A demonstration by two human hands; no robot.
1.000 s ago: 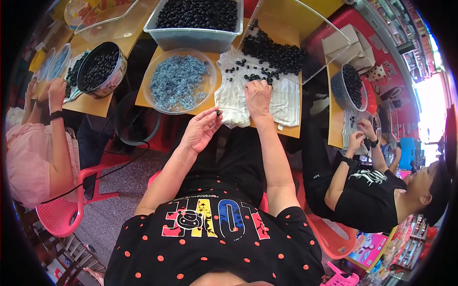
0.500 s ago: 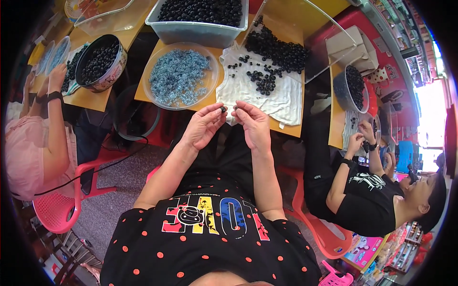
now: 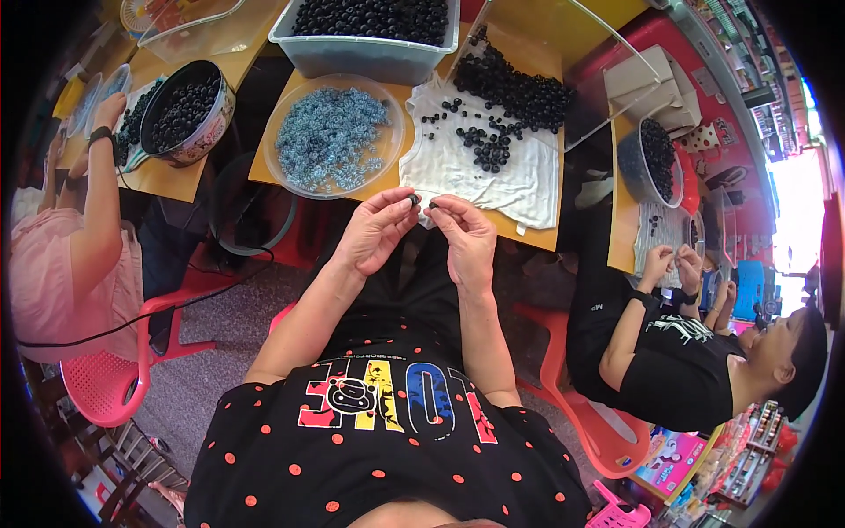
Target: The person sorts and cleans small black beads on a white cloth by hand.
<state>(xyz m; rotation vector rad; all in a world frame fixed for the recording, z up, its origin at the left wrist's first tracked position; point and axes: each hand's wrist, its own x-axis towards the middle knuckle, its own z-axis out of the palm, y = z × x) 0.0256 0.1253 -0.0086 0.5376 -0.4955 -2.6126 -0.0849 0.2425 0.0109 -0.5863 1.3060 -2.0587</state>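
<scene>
Though half hidden by fingertips, small dark pieces pinched in left hand [image 3: 377, 231] and right hand [image 3: 468, 239].

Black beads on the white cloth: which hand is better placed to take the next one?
Probably the right hand: it is nearer the black beads on the white cloth. The left hand sits nearer the clear bowl.

Beads [image 3: 519, 88]: small, black, glossy, look like plastic.
Cloth [image 3: 528, 176]: white fabric, matt, slightly creased.
Round dish [image 3: 387, 106]: clear plastic, shiny rim; holds dull blue-grey bits.
Tub [image 3: 370, 57]: translucent grey plastic, smooth.
Tabletop [image 3: 264, 167]: yellow-brown wood, smooth.
Chair [image 3: 106, 387]: pink plastic, perforated seat.
</scene>
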